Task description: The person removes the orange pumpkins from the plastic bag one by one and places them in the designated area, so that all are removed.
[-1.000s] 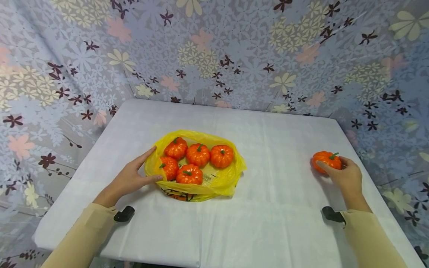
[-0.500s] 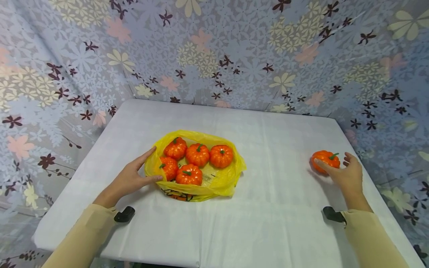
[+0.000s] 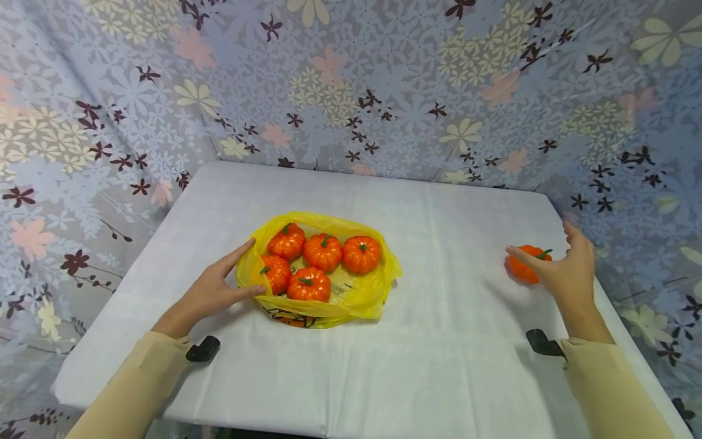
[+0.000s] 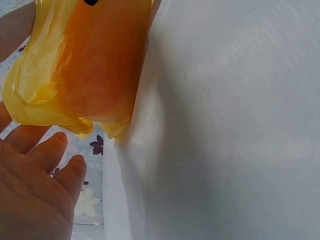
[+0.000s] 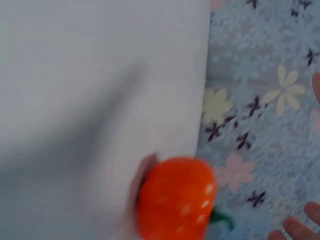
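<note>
An open yellow plastic bag [image 3: 373, 305] lies on the table with several small orange pumpkins in it, among them one pumpkin [image 3: 362, 254] at its right side. My left hand [image 3: 211, 291] rests at the bag's left side, thumb and index finger spread along the rim. The left wrist view shows the other fingers [image 4: 50, 150] loosely extended below the yellow plastic. At the right, a single pumpkin [image 3: 523, 268] with a green stem sits on the table. My right hand [image 3: 570, 280] is spread above and beside it, its thumb overlapping the pumpkin in the head view.
A white cloth covers the table [image 3: 439, 366], whose right edge runs close by the right hand. Behind and around it hangs a flowered curtain [image 3: 351, 91]. Black wrist devices [image 3: 204, 349] sit at both sleeves.
My right hand has let go of the single pumpkin, its fingers spreading and lifting away. The pumpkin stays on the table. The left hand and the bag have not visibly moved.
</note>
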